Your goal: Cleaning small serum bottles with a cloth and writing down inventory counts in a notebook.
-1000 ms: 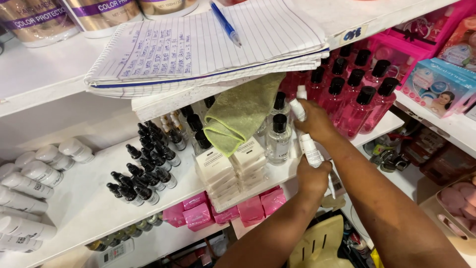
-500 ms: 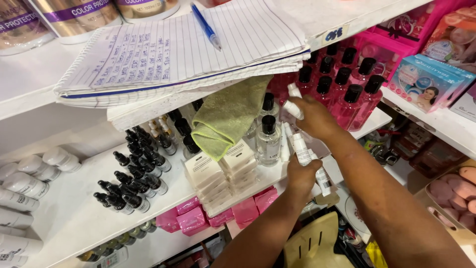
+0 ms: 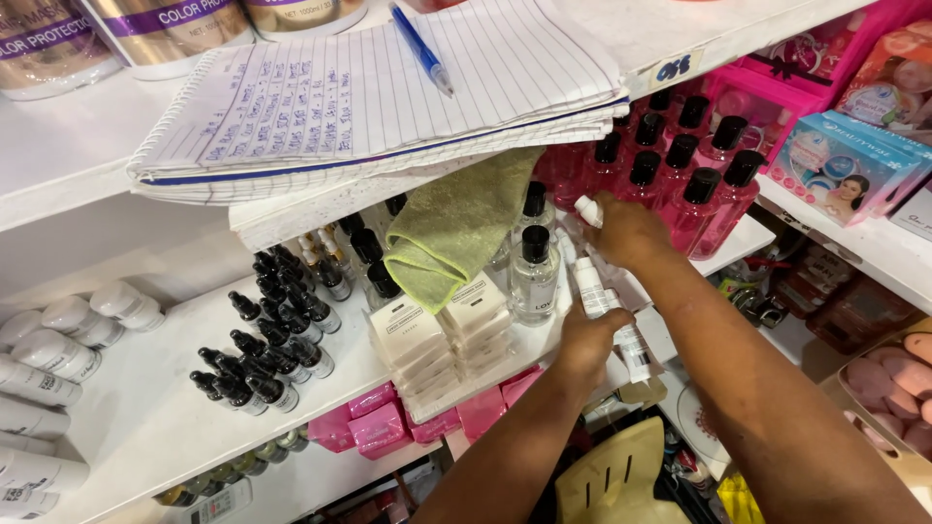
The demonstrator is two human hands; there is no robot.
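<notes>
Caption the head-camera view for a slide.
Both hands grip small white spray bottles at a cosmetics shelf: left hand below, right hand beside pink bottles.

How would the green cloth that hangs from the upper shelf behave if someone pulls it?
The green cloth droops in soft folds over the shelf edge, so it is probably floppy and light. Its upper end seems pinned under the notebook, so a pull might drag the notebook and the blue pen along.
</notes>
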